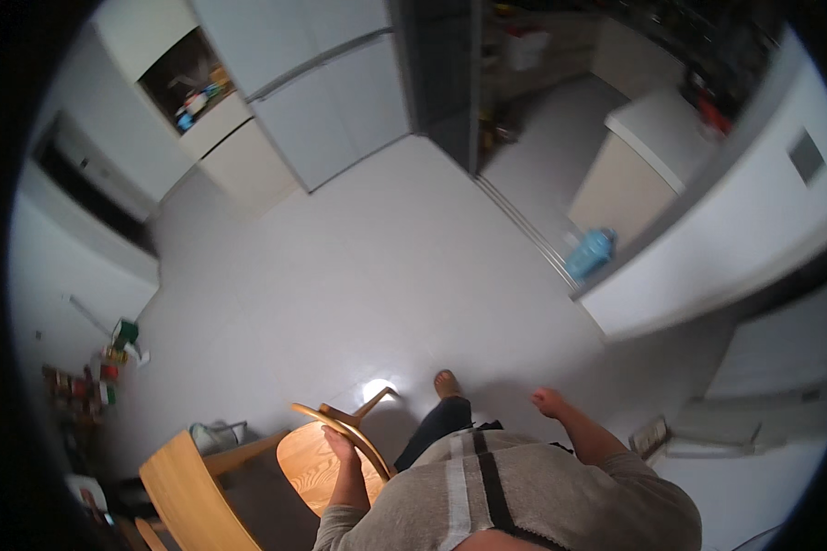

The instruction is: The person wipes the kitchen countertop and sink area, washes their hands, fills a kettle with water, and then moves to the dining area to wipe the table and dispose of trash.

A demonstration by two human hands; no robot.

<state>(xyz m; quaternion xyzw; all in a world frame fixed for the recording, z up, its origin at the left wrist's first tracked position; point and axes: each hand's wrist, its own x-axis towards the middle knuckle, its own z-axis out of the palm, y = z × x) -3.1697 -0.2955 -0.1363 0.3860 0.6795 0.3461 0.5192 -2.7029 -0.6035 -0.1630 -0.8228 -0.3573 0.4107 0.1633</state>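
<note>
My left hand [341, 444] is at the curved back rail of a light wooden chair [310, 458], above its grained seat. Its fingers lie along the rail; whether they grip it is hard to see. Out to the right, my right hand [548, 401] hangs over the grey floor with its fingers curled in and nothing visible in them. One foot in a brown sandal [446, 383] shows ahead of my body. Left of the chair stands a wooden table [196, 492], partly cut off by the view.
Ahead are a pale refrigerator [338, 103] and a cabinet [248, 162]. A sliding-door track [524, 224] borders the kitchen, with a blue bottle-shaped container [590, 253] by the wall end. Boxes and clutter [83, 392] line the left wall. A grey bag [215, 438] sits behind the table.
</note>
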